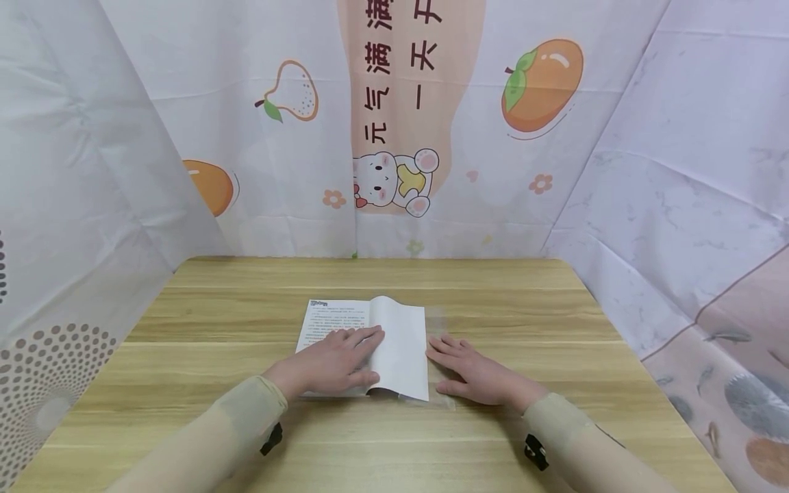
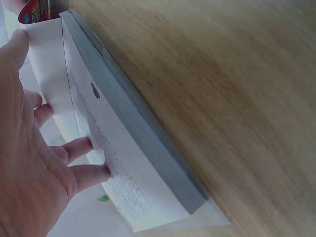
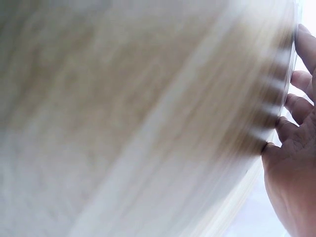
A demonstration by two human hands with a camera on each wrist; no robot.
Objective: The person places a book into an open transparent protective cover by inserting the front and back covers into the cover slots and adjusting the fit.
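A thick book [image 1: 337, 316] lies open on the wooden table, its left page covered in lines of print. A blank white leaf [image 1: 403, 346] spreads over its right side, bulging near the fold. My left hand [image 1: 335, 359] rests across the printed page, fingertips reaching the fold; in the left wrist view its fingers [image 2: 81, 149] touch the paper. Clear plastic film [image 1: 440, 397] sticks out past the book's right edge. My right hand [image 1: 471, 373] lies palm down on that film, fingers spread. The right wrist view is blurred, showing fingertips against the surface.
The wooden table [image 1: 203, 329] extends around the book. A white printed curtain [image 1: 296, 157] hangs behind it, with more cloth at both sides. Something red [image 2: 33, 11] shows beside the book's far end in the left wrist view.
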